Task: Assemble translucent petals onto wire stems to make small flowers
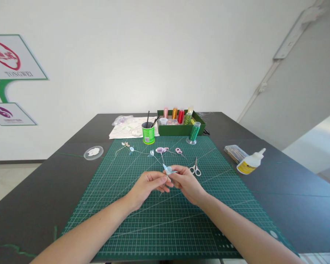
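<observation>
Over the middle of the green cutting mat (154,220), a light blue artificial flower (169,170) on a thin stem is held between my two hands. My left hand (151,185) pinches the stem just below the petals. My right hand (187,181) has its fingers closed at the flower's right side, by the petals. Part of the stem pokes out under the left fingers. Beyond the hands lie a pale blue flower (152,153), another small blue one (131,149), a purple petal piece (160,150) and a pink looped piece (178,150), all on thin stems.
White-handled scissors (195,169) lie right of my hands. Farther back stand a green can (148,134) with dark sticks, a green thread spool (194,132) and a dark green box (178,129) of spools. A glue bottle (250,162) leans on a clear case (235,153); a round lid (93,153) lies left.
</observation>
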Action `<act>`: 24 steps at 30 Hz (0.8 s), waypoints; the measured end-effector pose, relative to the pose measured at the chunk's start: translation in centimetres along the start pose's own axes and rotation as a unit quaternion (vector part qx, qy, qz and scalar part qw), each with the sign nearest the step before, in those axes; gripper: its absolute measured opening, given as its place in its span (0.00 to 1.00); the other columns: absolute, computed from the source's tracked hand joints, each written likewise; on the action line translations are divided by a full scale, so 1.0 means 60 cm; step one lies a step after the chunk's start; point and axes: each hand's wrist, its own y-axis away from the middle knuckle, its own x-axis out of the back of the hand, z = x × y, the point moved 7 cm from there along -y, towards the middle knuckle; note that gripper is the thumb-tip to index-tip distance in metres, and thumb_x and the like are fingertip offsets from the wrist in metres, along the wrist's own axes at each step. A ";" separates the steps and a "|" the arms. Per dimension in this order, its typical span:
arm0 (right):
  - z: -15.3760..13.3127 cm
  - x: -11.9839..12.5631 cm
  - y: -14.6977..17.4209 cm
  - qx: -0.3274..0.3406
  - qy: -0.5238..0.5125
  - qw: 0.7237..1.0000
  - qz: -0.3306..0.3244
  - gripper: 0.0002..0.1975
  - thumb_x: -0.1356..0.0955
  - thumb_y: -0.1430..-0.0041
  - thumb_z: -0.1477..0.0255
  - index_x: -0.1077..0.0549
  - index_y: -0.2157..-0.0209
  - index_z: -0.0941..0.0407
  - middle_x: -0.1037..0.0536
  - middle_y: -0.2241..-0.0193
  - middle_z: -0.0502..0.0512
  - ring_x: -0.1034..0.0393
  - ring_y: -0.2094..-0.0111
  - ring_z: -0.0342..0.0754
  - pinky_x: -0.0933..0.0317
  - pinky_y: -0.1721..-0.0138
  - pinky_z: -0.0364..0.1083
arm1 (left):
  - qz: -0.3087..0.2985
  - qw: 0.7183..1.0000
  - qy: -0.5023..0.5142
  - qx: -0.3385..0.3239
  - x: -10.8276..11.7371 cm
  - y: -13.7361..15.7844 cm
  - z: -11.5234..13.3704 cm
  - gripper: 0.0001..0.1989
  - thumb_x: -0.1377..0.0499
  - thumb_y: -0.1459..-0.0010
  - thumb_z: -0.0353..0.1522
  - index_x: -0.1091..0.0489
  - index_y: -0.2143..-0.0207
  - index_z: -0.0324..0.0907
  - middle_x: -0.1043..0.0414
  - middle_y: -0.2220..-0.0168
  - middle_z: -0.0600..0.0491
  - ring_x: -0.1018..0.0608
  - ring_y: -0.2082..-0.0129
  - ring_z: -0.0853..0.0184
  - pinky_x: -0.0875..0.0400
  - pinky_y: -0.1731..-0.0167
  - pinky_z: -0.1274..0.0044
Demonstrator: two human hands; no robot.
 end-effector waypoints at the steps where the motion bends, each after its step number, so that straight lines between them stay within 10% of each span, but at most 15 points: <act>1: 0.000 -0.001 0.000 -0.003 -0.004 1.000 -0.002 0.11 0.25 0.54 0.64 0.23 0.73 0.58 0.41 0.87 0.41 0.58 0.84 0.35 0.65 0.80 0.42 | -0.002 1.000 0.003 0.003 -0.001 0.000 -0.001 0.13 0.37 0.42 0.41 0.20 0.67 0.40 0.19 0.65 0.48 0.21 0.69 0.68 0.30 0.66 0.77; 24: -0.005 0.001 0.000 -0.009 -0.023 1.000 -0.008 0.12 0.22 0.55 0.65 0.24 0.75 0.57 0.37 0.85 0.42 0.57 0.84 0.34 0.67 0.82 0.43 | 0.049 0.999 0.011 -0.013 0.018 -0.004 0.001 0.09 0.33 0.46 0.37 0.22 0.70 0.40 0.21 0.70 0.51 0.23 0.69 0.69 0.34 0.67 0.78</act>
